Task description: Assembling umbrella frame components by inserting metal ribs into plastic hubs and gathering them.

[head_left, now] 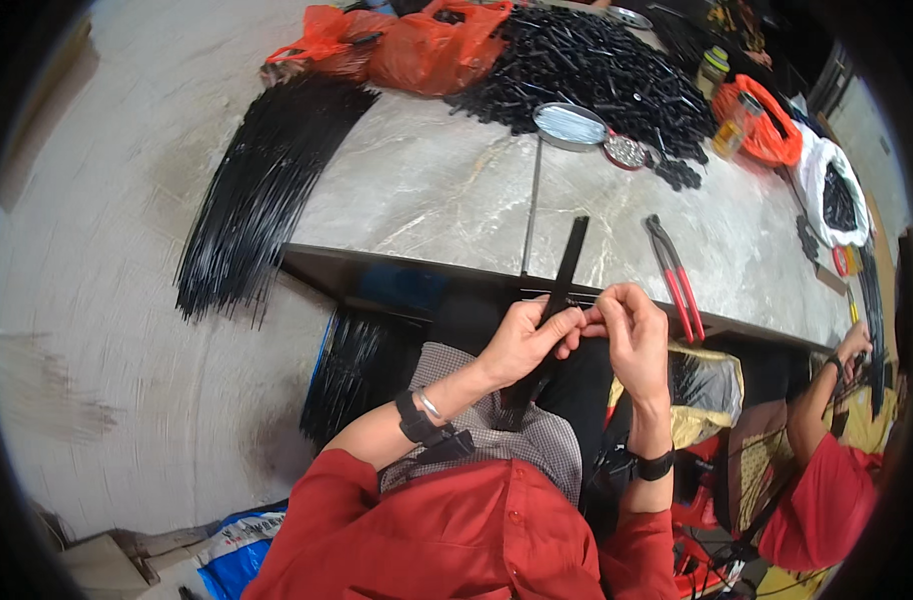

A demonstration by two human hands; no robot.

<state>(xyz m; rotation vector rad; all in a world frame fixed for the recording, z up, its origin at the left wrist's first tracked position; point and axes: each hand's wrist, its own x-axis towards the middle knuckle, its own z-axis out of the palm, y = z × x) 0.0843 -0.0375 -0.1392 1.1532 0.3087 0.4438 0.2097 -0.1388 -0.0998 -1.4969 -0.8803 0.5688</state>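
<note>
My left hand grips a long flat black strip that slants up over the edge of the grey stone table. My right hand meets it at the strip, fingertips pinched on a small part I cannot make out. Both hands hover just off the table's near edge, above my lap. Red-handled pliers lie on the table just right of my right hand.
A bundle of thin black rods hangs off the table's left end; more rods stand below. A heap of small black parts, round metal tins, orange bags and a white sack sit farther back. Another person's arm works at right.
</note>
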